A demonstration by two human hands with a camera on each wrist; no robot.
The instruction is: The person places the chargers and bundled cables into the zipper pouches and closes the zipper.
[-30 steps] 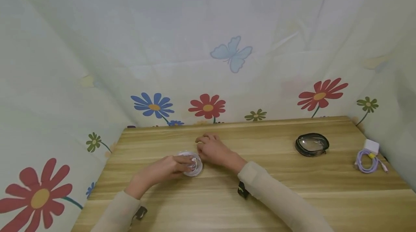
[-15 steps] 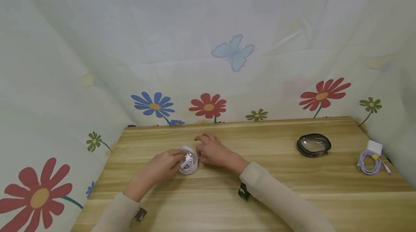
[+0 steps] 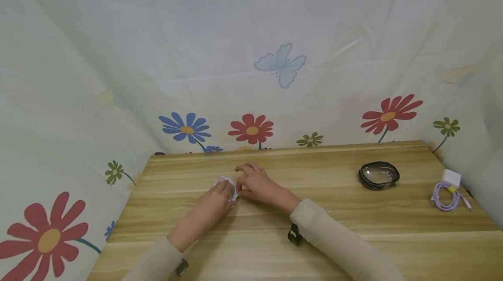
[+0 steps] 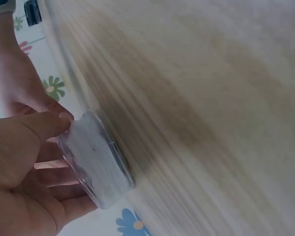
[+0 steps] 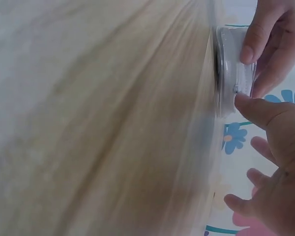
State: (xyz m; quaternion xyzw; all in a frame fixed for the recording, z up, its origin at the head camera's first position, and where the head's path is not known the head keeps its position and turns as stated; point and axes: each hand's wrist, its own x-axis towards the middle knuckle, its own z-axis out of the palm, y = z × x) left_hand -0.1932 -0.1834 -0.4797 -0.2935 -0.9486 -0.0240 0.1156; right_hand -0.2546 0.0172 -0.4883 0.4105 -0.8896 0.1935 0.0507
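A small round zip case (image 4: 96, 160), clear and whitish, stands on the wooden table left of the middle. My left hand (image 3: 214, 206) grips it, fingers laid over the top and thumb at its near side, hiding most of it in the head view. From the right, my right hand (image 3: 259, 185) meets the case's edge. In the right wrist view its thumb (image 5: 246, 101) is right at the small zip pull (image 5: 236, 89), pinching there, while several other fingers spread away from the case. What lies inside the case is hidden now.
A black-rimmed case with a clear top (image 3: 378, 175) lies to the right on the table (image 3: 314, 211). Beyond it, near the right edge, are a coiled lilac cable (image 3: 446, 198) and a white charger block (image 3: 451, 178). A flower-printed curtain (image 3: 220, 75) closes off the back and sides.
My left hand has shifted from the case's left side to cover its top; half a second ago white cable-like contents showed through. The case has slid slightly left. My right hand stays nearly in place.
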